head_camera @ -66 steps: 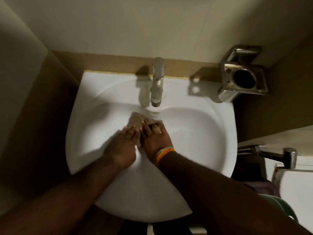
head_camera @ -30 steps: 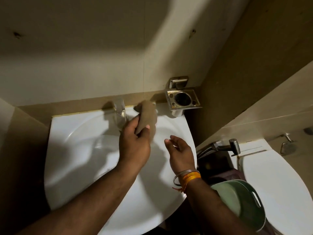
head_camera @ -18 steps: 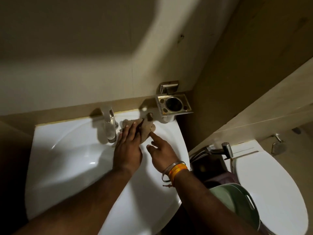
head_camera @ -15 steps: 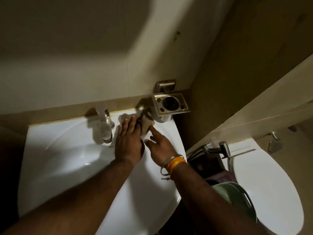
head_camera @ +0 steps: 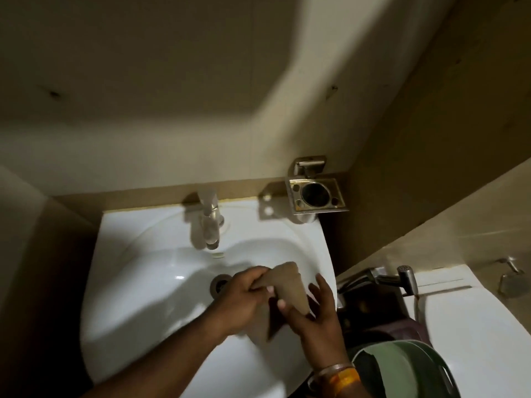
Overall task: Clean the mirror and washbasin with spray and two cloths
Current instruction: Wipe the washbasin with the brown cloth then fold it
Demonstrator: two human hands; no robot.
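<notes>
Tap [head_camera: 211,225], holder [head_camera: 316,195] behind cloth [head_camera: 290,285], washbasin [head_camera: 138,282]

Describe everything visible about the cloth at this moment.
The cloth is a small beige-brown rag, soft and crumpled, motion-blurred. It is held up over the right side of the white washbasin, right of the drain. The left hand grips its upper left part; the right hand holds its lower end from beneath. A darker fold or shadow hangs below.

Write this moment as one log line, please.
left hand: grips cloth | right hand: holds cloth | over washbasin
</notes>
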